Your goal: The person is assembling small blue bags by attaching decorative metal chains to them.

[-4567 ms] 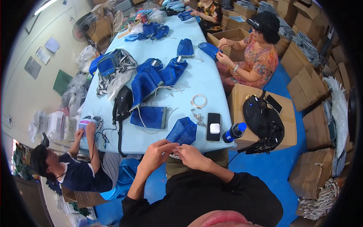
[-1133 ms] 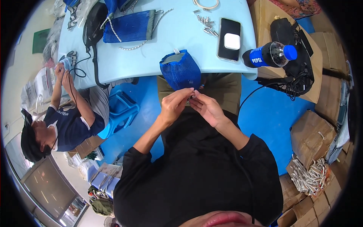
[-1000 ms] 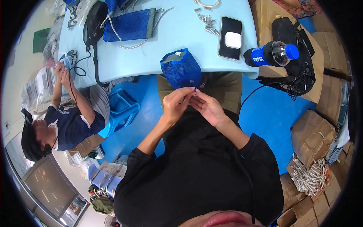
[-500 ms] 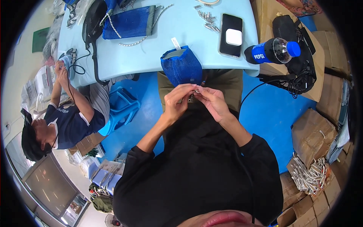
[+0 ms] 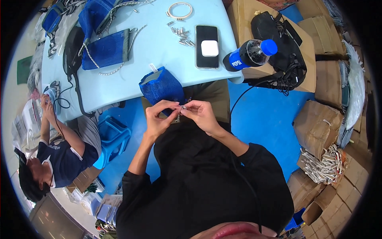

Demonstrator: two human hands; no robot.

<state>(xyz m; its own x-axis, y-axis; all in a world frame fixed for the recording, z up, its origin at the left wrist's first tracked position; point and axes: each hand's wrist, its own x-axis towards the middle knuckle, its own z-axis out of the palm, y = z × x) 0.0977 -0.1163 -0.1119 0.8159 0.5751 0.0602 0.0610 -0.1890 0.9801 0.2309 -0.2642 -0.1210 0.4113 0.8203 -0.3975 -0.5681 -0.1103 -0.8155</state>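
My left hand (image 5: 160, 118) and my right hand (image 5: 203, 115) meet over my lap, each in a pinch, their fingertips almost touching. A small silvery piece (image 5: 183, 107) shows at the tips of the right fingers. What the left fingertips grip is too small to name. Just under them hangs a short bit of speckled cord (image 5: 178, 118). Beyond the hands, a blue mesh pouch (image 5: 162, 87) with a white tag leans over the table's near edge. Small silvery metal pieces (image 5: 182, 35) lie loose in a cluster on the table.
On the light blue table (image 5: 119, 85) are a flat blue mesh pouch (image 5: 105, 49), a phone (image 5: 207, 61) under a white case, a dark-drink bottle (image 5: 254, 53) and a ring (image 5: 192, 11). Cartons (image 5: 318, 123) stand right. At left, another person (image 5: 65, 155) handles something near a blue stool (image 5: 113, 137).
The whole view has shifted, so table and hands appear farther left. My fingertips remain together, with the silvery piece now showing more plainly between them.
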